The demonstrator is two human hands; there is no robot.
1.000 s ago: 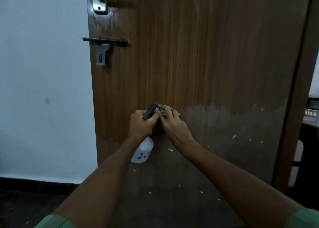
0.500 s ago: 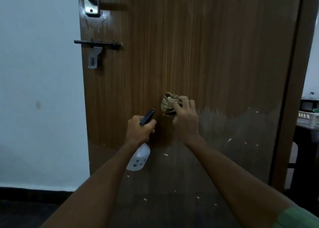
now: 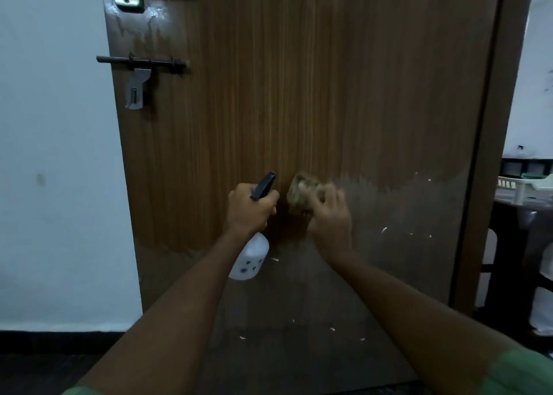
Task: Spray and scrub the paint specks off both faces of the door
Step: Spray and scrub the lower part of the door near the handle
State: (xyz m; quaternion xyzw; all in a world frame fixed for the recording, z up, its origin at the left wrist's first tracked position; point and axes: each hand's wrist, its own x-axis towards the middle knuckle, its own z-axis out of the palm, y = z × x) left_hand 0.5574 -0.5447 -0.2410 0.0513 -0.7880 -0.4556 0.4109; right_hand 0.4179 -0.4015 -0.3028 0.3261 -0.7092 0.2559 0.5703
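With our right hand (image 3: 329,215) fingers clamped on the wadded cloth (image 3: 300,192) against the door (image 3: 329,95) and our left hand (image 3: 250,209) wrapped round the spray bottle (image 3: 250,260), we should press firmly, working toward the white specks (image 3: 384,230) lower right.
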